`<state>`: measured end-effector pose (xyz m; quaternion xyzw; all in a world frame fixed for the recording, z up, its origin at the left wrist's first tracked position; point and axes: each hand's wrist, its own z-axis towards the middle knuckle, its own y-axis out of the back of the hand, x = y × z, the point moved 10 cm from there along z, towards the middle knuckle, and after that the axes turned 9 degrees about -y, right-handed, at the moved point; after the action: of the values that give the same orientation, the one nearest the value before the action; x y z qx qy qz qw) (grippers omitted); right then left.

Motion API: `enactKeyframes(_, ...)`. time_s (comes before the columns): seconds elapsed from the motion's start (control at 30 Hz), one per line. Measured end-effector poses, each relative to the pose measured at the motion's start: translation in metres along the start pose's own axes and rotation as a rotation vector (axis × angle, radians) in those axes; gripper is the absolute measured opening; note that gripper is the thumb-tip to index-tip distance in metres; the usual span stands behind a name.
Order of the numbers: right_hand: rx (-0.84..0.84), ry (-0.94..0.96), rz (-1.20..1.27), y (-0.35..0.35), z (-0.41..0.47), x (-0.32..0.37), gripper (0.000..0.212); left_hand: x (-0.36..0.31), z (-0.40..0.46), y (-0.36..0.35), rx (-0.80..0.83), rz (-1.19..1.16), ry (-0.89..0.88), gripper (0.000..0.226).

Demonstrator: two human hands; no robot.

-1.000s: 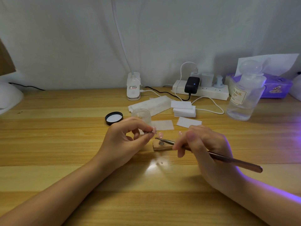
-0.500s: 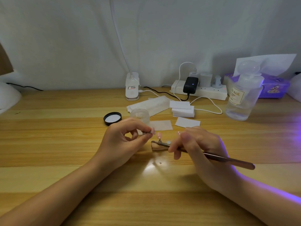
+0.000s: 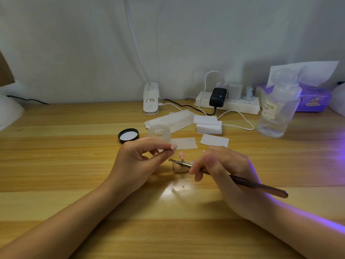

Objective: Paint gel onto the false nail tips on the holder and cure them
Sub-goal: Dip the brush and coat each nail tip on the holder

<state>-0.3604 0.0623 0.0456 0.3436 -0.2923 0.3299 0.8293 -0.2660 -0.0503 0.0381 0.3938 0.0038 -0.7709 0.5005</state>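
Observation:
A small wooden holder (image 3: 179, 168) sits on the desk between my hands, with a pink nail tip (image 3: 181, 155) standing on a thin stem above it. My left hand (image 3: 139, 161) pinches a small nail tip (image 3: 173, 146) between thumb and forefinger, just left of the holder. My right hand (image 3: 222, 169) grips a metal-handled brush (image 3: 257, 186); its flat tip (image 3: 172, 161) points left, close under my left fingertips. An open clear gel jar (image 3: 160, 132) stands behind my left hand, its black lid (image 3: 128, 135) beside it.
White wipes (image 3: 214, 140) and foam blocks (image 3: 208, 124) lie behind the hands. A clear pump bottle (image 3: 278, 109), a power strip (image 3: 227, 104) with cables, a white clip lamp base (image 3: 150, 99) and a purple tissue box (image 3: 313, 99) line the back. Purple light falls from the right.
The brush tip has slid left from over the holder toward my left fingertips. My right hand shifted slightly left with it. My left hand keeps its pinch.

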Motion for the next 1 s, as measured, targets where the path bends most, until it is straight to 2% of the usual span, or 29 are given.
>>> enactKeyframes(0.1, -0.028, 0.008, 0.066, 0.004, -0.001, 0.0, 0.053, -0.001, 0.0, -0.001, -0.005, -0.014, -0.006, 0.018)
enactKeyframes(0.27, -0.144, -0.056, 0.055, 0.018, 0.002, -0.003, 0.031, -0.008, 0.001, -0.003, 0.009, 0.02, -0.072, 0.022)
enactKeyframes(0.47, -0.075, -0.047, -0.037, 0.01, 0.005, 0.006, 0.017, -0.011, 0.001, -0.006, 0.027, 0.059, -0.126, 0.025)
enactKeyframes(0.6, -0.043, -0.045, -0.049, 0.007, 0.006, 0.007, 0.02, -0.012, 0.0, -0.008, 0.04, 0.069, -0.144, 0.024)
enactKeyframes(0.73, -0.01, -0.066, -0.041, 0.004, 0.005, 0.003, 0.025, -0.01, 0.0, -0.008, 0.054, 0.099, -0.152, 0.033)
enactKeyframes(1.0, -0.078, -0.075, 0.144, 0.012, 0.001, -0.004, 0.036, -0.012, 0.0, -0.011, 0.075, 0.115, -0.162, 0.03)
